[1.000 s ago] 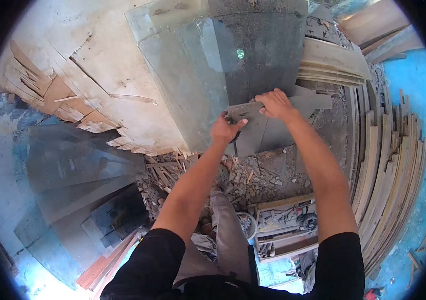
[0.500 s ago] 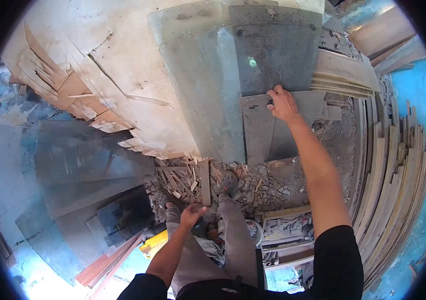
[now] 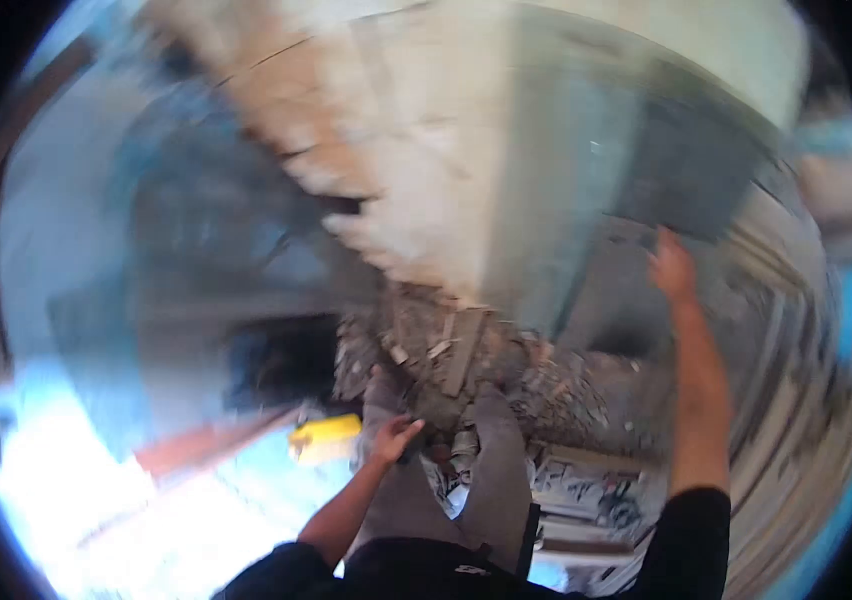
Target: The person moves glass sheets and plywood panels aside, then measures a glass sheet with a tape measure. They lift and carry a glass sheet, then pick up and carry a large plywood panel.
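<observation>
Since the previous frame, the view has swung so that the scene sits farther to the right, and the yellow object point(image 3: 326, 432) beside the left leg shows more fully. The right hand point(image 3: 674, 268) remains at the top edge of the small grey pane point(image 3: 611, 285); the left hand point(image 3: 396, 440) remains low, over the left trouser leg point(image 3: 381, 500).

Hand state: the right hand touches the pane's edge, but blur prevents telling whether its fingers are closed. A dark patch lies beside the left fingers; whether they hold anything cannot be told.

Position: the small pane stands in front of the dark pane point(image 3: 691, 150), next to the pale pane point(image 3: 556, 180), above the rubble point(image 3: 566, 395).

Hazards:
- Slipping. The left hand is well apart from the pane. If the right hand loses contact, the pane may slide or tip, since loose rubble appears to be poor footing.
- Cuts. Bare fingers at the edge may be cut if the pane shifts.
- Breakage. A knock could crack the neighbouring panes.
- Tripping. The wooden strip point(image 3: 466, 350) and debris near the feet could cause a stumble.
</observation>
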Demonstrator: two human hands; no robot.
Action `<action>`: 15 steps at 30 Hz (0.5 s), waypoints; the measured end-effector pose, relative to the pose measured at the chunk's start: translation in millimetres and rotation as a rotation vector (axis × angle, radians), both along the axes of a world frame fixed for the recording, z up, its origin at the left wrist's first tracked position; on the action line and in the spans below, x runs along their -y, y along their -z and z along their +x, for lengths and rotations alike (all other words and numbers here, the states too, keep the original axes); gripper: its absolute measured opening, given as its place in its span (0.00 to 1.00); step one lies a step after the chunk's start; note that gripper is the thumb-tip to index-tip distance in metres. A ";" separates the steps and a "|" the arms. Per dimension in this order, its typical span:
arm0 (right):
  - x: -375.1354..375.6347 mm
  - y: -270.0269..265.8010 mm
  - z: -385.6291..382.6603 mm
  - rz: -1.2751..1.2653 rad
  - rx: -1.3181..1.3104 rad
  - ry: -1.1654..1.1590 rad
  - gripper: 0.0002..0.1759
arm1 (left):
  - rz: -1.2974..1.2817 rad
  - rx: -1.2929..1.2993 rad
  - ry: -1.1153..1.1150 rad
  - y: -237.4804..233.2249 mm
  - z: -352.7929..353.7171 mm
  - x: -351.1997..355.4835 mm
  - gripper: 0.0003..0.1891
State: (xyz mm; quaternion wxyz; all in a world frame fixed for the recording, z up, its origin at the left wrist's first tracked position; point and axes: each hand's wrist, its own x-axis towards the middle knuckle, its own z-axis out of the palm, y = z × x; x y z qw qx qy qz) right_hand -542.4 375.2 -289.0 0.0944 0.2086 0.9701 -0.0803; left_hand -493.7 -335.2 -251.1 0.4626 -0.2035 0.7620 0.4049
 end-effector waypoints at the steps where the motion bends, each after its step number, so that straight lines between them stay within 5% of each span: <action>1: -10.1 28.6 13.7 0.059 -0.034 -0.101 0.38 | -0.009 -0.024 0.008 1.8 2.8 -0.2 0.41; 2: 9.3 1.9 7.4 -0.109 0.021 0.071 0.40 | -0.112 -0.051 0.098 -22.2 -6.0 -17.0 0.44; 4: -8.2 52.9 28.6 0.035 -0.032 0.009 0.43 | -0.099 -0.025 0.053 -21.5 -1.0 -14.5 0.45; 8: 13.6 41.4 54.1 0.167 -0.306 -0.230 0.38 | -0.125 -0.032 0.057 -46.2 -10.4 -16.4 0.44; 10: 36.8 40.9 84.7 0.100 -0.029 0.047 0.36 | -0.100 -0.030 -0.011 -45.5 -10.8 -11.2 0.43; 12: 33.1 66.5 134.8 0.222 -0.148 -0.080 0.32 | -0.064 -0.021 -0.078 -51.6 -5.7 -4.9 0.42; 15: 102.8 -3.9 143.2 -0.042 0.076 0.208 0.22 | -0.055 -0.046 -0.153 -72.4 -11.8 5.5 0.39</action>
